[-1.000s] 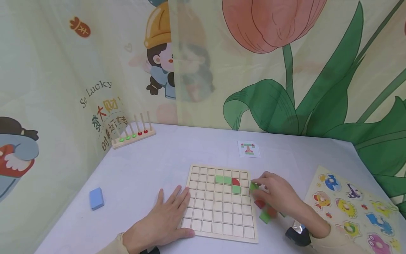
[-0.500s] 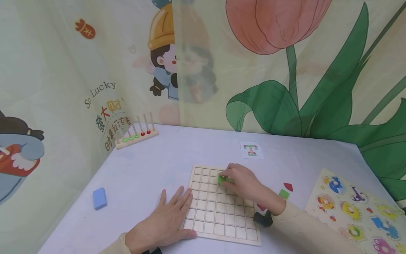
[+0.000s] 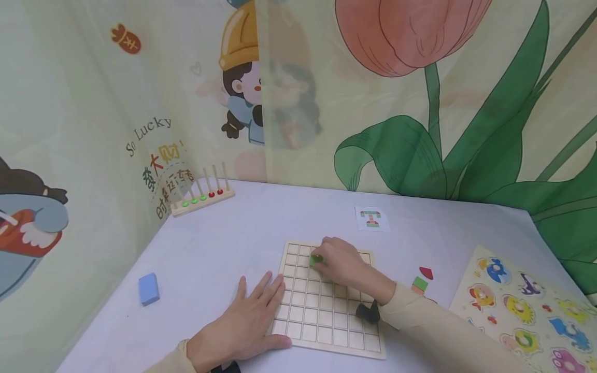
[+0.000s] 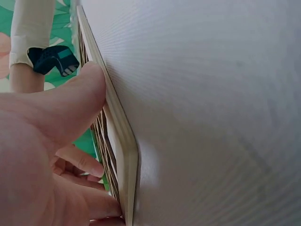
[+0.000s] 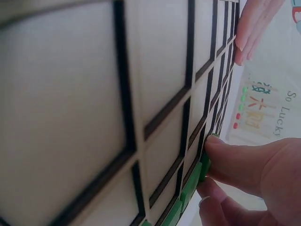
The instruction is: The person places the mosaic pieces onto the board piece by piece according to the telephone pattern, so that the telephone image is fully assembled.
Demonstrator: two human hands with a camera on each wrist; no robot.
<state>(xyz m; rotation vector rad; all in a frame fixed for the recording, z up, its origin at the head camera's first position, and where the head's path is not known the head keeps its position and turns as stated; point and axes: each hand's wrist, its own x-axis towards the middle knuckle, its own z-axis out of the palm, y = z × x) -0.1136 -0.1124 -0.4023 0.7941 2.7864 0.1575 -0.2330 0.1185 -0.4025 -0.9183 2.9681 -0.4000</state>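
A wooden grid board (image 3: 325,317) lies on the table in front of me. My right hand (image 3: 342,263) reaches over its upper part and pinches a green tile (image 3: 315,260) between thumb and fingers. The right wrist view has this held tile (image 5: 204,165) at the grid, beside other green tiles (image 5: 190,186) set in cells; in the head view my hand hides those. My left hand (image 3: 244,321) lies with spread, straight fingers at the board's left edge. In the left wrist view its thumb (image 4: 89,87) touches the board's rim (image 4: 123,132).
Right of the board lie loose red (image 3: 426,272), green (image 3: 420,283) and orange pieces (image 3: 417,290), partly behind my sleeve. A pattern card (image 3: 371,219) is beyond the board. A blue block (image 3: 148,289), a peg counter (image 3: 202,201) and an animal puzzle (image 3: 506,290) stand around.
My right hand has moved left from the loose pieces onto the board with a green tile, then slightly further left. My left hand has stayed at the board's edge.
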